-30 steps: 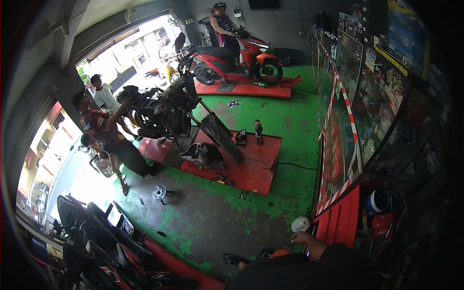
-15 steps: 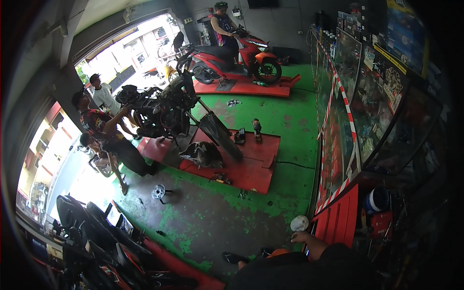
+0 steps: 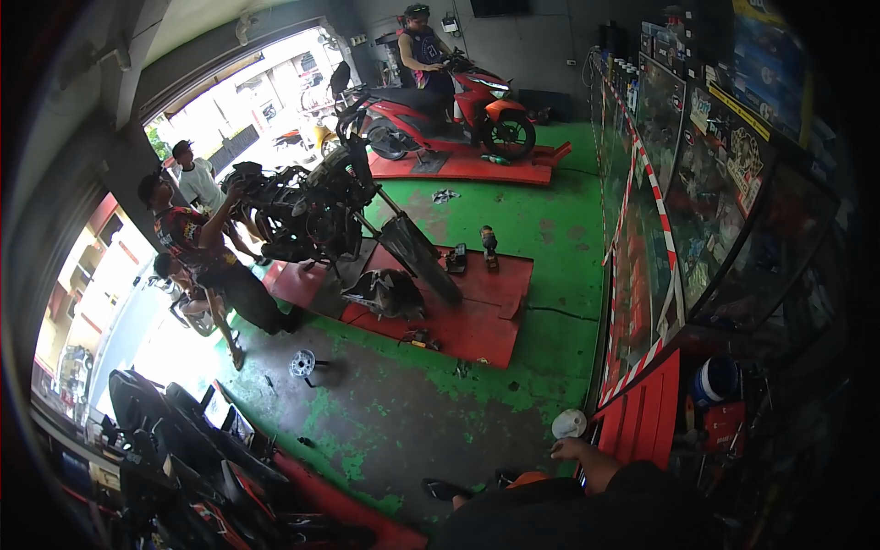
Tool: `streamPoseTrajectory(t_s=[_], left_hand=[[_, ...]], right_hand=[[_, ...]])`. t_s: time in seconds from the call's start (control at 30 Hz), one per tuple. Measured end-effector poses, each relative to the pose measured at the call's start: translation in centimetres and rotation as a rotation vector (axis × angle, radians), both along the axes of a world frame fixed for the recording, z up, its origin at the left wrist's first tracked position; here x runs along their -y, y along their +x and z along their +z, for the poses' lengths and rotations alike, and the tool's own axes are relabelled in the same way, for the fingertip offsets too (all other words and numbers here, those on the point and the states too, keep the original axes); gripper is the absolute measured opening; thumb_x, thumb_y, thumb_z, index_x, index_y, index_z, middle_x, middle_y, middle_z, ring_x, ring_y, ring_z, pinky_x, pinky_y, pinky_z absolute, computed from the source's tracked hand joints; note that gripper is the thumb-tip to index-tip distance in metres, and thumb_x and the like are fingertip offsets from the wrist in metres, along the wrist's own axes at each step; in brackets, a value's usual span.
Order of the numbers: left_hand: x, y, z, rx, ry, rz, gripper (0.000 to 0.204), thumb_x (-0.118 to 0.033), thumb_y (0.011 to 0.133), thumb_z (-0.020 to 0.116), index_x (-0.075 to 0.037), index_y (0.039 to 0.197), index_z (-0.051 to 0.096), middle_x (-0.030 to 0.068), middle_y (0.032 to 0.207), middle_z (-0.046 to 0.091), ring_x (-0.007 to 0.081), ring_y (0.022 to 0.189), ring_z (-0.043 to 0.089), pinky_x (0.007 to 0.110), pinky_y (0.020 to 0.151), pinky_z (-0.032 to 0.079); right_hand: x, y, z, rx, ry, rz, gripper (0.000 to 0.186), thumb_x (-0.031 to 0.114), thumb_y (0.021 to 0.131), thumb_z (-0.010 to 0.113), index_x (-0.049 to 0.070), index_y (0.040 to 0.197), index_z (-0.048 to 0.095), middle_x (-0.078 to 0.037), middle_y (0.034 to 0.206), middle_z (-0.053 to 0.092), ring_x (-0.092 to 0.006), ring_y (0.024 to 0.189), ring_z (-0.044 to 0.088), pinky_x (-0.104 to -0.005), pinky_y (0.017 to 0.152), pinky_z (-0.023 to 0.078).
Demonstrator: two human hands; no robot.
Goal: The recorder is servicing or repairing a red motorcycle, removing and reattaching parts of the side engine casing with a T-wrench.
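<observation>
My right hand [image 3: 569,448] reaches in from the lower right with its fingers loosely apart. Nothing shows in its grasp. Just beyond the fingers is a rounded white object [image 3: 569,423], whose kind I cannot make out, beside a red slatted bench [image 3: 639,423]. Below the hand lies something orange [image 3: 529,478], partly hidden by my dark clothing. A dark sandal or shoe [image 3: 442,489] shows to the left, with a small patch of skin beside it. My left hand does not show.
A partly stripped motorcycle [image 3: 316,206] stands on a red lift [image 3: 477,316], with a power drill [image 3: 489,247] there. A co-worker [image 3: 197,243] is beside it. Behind, a person [image 3: 424,55] stands at a red scooter [image 3: 440,105]. Glass cabinets [image 3: 715,174] line the right; a wheel hub [image 3: 302,364] sits on the floor.
The co-worker at the stripped motorcycle has raised an arm a little and shifted upright. The person at the scooter has straightened slightly. My right hand has stayed in place.
</observation>
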State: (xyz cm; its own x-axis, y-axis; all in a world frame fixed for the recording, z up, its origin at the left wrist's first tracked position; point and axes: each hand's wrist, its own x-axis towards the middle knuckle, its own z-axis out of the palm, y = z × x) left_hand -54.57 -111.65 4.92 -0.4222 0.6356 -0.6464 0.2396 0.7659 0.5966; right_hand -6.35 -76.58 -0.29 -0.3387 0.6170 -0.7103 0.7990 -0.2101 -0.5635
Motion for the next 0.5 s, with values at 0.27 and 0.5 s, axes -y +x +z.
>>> streamPoseTrajectory(t_s=[0.27,0.5], left_hand=[[0.2,-1.0,1.1,0.094,0.043,0.043,0.032,-0.031,0.085,0.063,-0.01,0.109,0.068,0.0133,0.097,0.069,0.0266,0.088,0.064,0.041,0.078,0.05],[-0.1,-1.3,1.2,0.191,0.085,0.091,0.034,-0.032,0.085,0.064,-0.008,0.109,0.067,0.0143,0.098,0.068,0.0266,0.089,0.064,0.041,0.079,0.05]], right_hand=[[0.4,0.4,-0.7,0.012,0.043,0.02,0.048,0.039,0.076,0.072,0.011,0.115,0.067,-0.012,0.109,0.069,-0.0254,0.1,0.066,-0.0368,0.089,0.05],[0.5,0.5,-0.2,0.016,0.036,0.007,0.048,0.038,0.076,0.072,0.01,0.115,0.067,-0.012,0.108,0.069,-0.0248,0.098,0.066,-0.0371,0.087,0.05]])
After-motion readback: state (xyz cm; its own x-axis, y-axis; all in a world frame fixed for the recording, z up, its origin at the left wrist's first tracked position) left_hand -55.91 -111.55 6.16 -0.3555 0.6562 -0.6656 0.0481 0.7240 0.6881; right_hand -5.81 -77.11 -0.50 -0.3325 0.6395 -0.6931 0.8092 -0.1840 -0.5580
